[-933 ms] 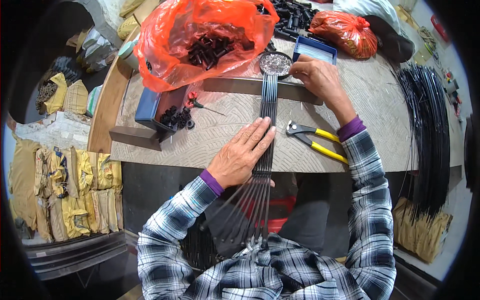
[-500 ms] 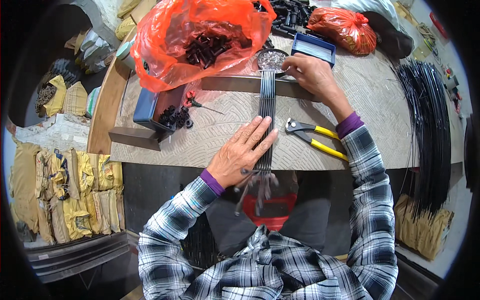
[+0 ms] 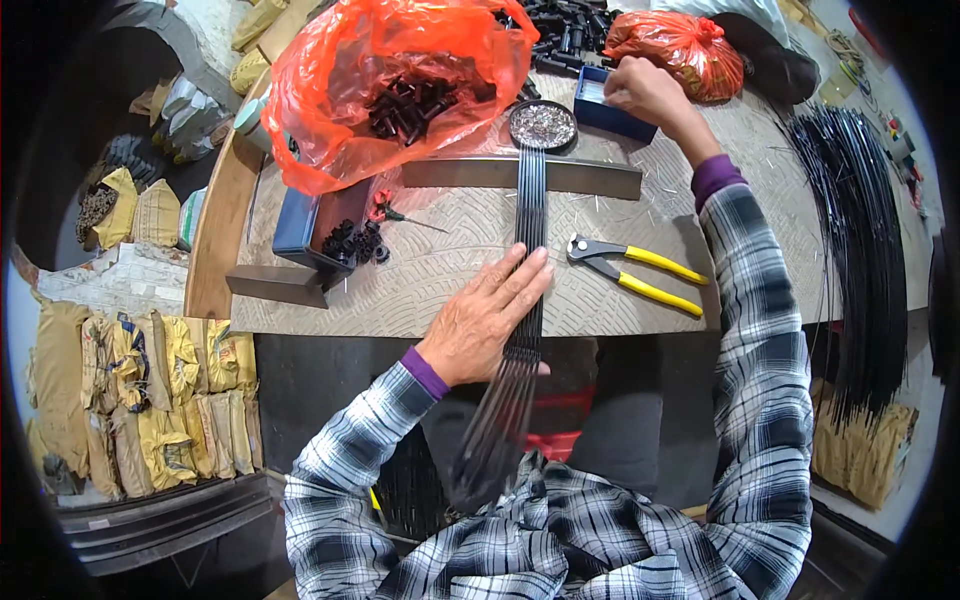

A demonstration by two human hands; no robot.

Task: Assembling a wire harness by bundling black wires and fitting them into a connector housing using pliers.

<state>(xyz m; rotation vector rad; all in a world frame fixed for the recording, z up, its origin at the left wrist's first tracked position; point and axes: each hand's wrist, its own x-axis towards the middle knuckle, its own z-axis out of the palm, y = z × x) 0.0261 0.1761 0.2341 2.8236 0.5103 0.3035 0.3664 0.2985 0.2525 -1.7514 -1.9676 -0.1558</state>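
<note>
My left hand (image 3: pixel 487 318) lies across a bundle of thin black rods (image 3: pixel 531 212). Its fingers stretch flat over them, and a thumb tip shows past the rods' other side, below the table edge. The rods run over a metal bar (image 3: pixel 600 181), their far ends at a round black dish (image 3: pixel 574 135) of small shiny pieces. Their near ends hang off the table, blurred. Over a blue box (image 3: pixel 613 121) of thin white pieces, my right hand (image 3: pixel 650 98) has its fingers drawn together; whatever is between them is too small to make out.
Yellow-handled end-cutting pliers (image 3: pixel 665 266) lie right of the rods. An open red bag (image 3: pixel 315 130) of black parts stands at back left, above a blue bin (image 3: pixel 297 222) with black fittings. A tied red bag (image 3: pixel 680 50) sits behind; long black rods (image 3: pixel 865 260) hang at right.
My right hand has moved from beside the dish, up and right, to the blue box. My left hand has slid slightly nearer me; the rods' hanging ends have swung and now fan out.
</note>
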